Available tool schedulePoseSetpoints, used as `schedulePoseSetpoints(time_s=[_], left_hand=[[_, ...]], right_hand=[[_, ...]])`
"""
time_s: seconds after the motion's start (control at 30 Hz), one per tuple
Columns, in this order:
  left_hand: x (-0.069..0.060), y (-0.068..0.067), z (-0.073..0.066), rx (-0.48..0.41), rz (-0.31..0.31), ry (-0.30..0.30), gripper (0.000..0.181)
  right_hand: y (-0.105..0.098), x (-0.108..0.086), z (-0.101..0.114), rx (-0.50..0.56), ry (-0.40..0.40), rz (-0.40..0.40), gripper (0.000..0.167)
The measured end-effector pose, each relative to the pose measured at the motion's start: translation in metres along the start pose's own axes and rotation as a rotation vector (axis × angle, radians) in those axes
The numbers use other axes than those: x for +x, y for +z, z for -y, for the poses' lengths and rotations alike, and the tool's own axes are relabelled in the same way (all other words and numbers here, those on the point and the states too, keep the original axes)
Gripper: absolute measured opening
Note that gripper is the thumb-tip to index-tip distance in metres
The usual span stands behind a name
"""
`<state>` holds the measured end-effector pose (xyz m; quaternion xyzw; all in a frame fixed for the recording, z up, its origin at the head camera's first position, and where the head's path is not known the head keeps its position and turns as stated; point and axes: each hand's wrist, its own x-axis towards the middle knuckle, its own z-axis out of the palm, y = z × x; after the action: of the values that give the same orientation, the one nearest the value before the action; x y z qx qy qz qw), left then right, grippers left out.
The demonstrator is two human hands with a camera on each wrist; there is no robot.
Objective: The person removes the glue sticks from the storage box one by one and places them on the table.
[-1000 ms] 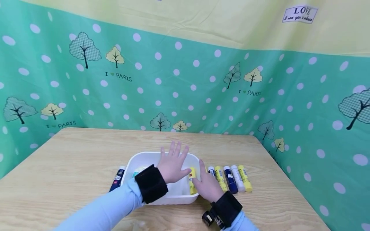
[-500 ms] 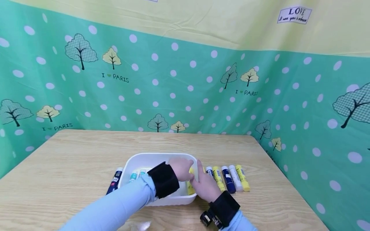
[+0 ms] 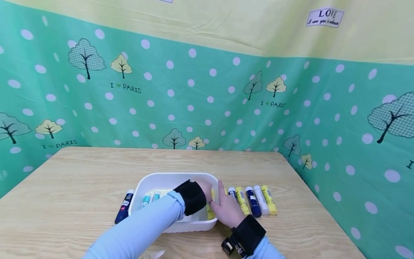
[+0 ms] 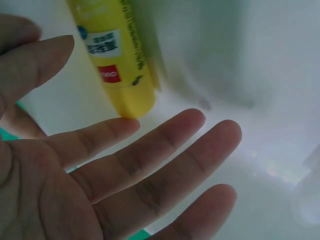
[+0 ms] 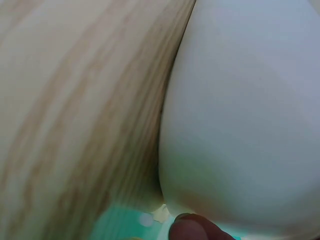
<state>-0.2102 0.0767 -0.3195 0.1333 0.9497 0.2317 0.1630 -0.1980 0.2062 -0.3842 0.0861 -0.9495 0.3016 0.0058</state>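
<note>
white all over the tub (image 3: 191, 227), yellow blazing on the tube (image 4: 122, 60) with its red patch (image 4: 110, 74), pale blue sleeves (image 3: 139, 225), black wristbands (image 3: 191, 198), light wood grain across the tabletop (image 3: 93, 180), green cloth (image 3: 200, 86) bursting with pale dots!

Left hand (image 3: 206, 189) has fingers spread, right hand (image 3: 229, 211) one finger extended.

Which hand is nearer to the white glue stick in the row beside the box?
Right: the right hand is at the right rim of the box, left of the white glue stick; the left hand is inside the box, farther left.
</note>
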Motion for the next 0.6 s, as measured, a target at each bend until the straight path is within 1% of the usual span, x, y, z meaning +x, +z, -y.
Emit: schedulePoseSetpoints(time_s=[0.07, 0.1, 0.17, 0.27, 0.37, 0.47, 0.53, 0.57, 0.6], left_hand=[[-0.001, 0.0004, 0.0001, 0.035, 0.007, -0.009, 0.017], [-0.0009, 0.0006, 0.0001, 0.05, 0.013, -0.023, 0.018], [0.0002, 0.0009, -0.0009, 0.076, 0.015, -0.027, 0.02], [0.0023, 0.0026, -0.0005, 0.122, 0.003, 0.001, 0.023], [0.0029, 0.0038, 0.0006, 0.127, -0.007, 0.025, 0.024], [0.0015, 0.0027, 0.0026, 0.145, -0.024, 0.097, 0.024], [0.0, 0.0018, 0.0034, 0.174, -0.024, 0.14, 0.022], [-0.0004, 0.0013, 0.004, 0.174, -0.02, 0.148, 0.021], [-0.0005, 0.0007, 0.0043, 0.162, -0.014, 0.138, 0.02]], right_hand=[[0.0008, 0.0001, 0.0004, 0.004, 0.006, 0.005, 0.073], [0.0013, 0.0002, 0.0004, 0.006, 0.007, 0.006, 0.073], [0.0003, 0.0004, 0.0011, 0.001, 0.005, 0.001, 0.073], [0.0001, -0.0001, 0.0015, 0.005, -0.003, 0.0, 0.072], [0.0016, -0.0001, 0.0005, 0.006, -0.005, 0.0, 0.073], [0.0021, 0.0, 0.0003, 0.002, -0.001, -0.002, 0.072], [0.0018, 0.0, 0.0008, 0.004, 0.005, -0.001, 0.073], [0.0015, 0.0, 0.0011, 0.003, 0.008, -0.002, 0.073], [0.0013, 0.0, 0.0014, 0.003, 0.012, 0.001, 0.073]])
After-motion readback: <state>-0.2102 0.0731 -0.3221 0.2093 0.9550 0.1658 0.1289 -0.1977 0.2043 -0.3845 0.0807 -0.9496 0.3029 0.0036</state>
